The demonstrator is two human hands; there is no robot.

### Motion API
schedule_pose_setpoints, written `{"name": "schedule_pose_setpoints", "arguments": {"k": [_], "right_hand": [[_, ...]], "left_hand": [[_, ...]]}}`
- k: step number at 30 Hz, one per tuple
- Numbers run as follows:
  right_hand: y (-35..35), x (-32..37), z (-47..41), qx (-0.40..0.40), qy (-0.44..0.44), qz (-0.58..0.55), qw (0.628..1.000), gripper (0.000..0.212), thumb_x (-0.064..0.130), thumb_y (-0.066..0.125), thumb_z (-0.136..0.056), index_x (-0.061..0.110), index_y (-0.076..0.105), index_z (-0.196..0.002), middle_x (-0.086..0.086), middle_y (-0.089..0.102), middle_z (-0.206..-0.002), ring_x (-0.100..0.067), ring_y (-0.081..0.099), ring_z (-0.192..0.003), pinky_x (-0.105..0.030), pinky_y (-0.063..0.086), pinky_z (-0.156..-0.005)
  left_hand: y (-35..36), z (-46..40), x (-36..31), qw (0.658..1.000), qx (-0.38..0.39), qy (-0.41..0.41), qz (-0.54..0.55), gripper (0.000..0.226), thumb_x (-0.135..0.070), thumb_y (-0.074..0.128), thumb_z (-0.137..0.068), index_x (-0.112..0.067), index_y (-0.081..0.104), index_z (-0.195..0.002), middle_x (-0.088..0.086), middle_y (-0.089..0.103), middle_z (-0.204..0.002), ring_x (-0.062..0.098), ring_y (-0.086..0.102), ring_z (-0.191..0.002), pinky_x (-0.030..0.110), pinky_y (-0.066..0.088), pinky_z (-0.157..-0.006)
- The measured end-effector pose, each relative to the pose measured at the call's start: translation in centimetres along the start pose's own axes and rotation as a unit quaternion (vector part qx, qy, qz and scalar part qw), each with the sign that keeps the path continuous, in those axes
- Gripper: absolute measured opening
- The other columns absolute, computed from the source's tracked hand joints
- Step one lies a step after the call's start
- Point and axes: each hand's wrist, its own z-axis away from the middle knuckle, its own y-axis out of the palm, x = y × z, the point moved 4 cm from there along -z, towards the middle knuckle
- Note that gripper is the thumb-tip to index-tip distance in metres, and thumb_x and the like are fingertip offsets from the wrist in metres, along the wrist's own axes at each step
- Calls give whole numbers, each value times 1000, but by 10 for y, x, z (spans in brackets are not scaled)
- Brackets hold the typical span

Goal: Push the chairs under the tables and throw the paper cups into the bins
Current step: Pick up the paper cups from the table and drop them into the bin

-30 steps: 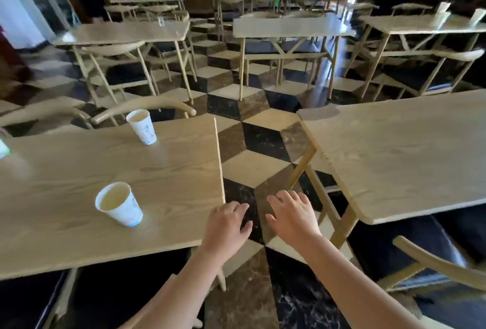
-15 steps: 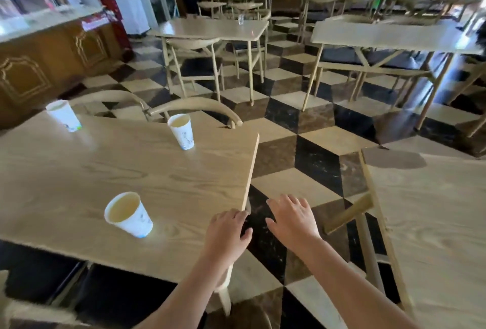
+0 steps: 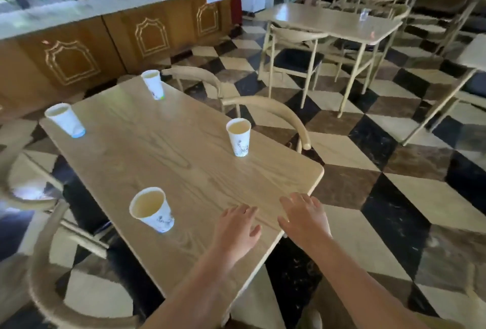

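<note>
Hovering now over table (image 3: 184, 149), four cups (image 3: 238, 137) visible

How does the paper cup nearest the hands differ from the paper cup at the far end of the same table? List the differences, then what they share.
1. The nearest cup stands by the table's left edge, close to the left hand; the far cup stands at the opposite end.
2. The nearest cup's base looks plain; the far cup's base has a greenish tint.

Shared: both are white paper cups, upright, untouched.

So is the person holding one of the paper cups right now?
No, both the left hand and the right hand are open and empty above the light wooden table, apart from the nearest white paper cup.
</note>
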Motion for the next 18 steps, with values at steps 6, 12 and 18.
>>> {"name": "schedule_pose_setpoints", "arguments": {"k": [6,12,18], "right_hand": [[-3,-17,-87,13,-141,26,990,40,37,46,-92,22,45,-128,-3,49,-130,-24,42,-120,-39,34,-99],[-17,-15,-153,-17,-227,33,973,29,28,60,-79,15,60,-105,-6,63,-98,-26,56,-90,-38,44,-75],[-11,9,-203,-43,-279,3,959,24,9,77,-55,3,65,-74,-12,59,-61,-31,55,-49,-36,47,-47]], "left_hand": [[-5,-28,10,985,-44,-160,35,48,-36,41,-82,-15,53,-123,6,61,-119,27,55,-108,34,38,-90],[-16,-23,24,957,-105,-266,43,26,-24,57,-81,-10,60,-102,9,65,-99,33,62,-83,38,48,-75],[-32,-11,63,922,-147,-358,8,34,-18,72,-70,-6,64,-101,10,68,-90,31,64,-78,42,49,-73]]}}
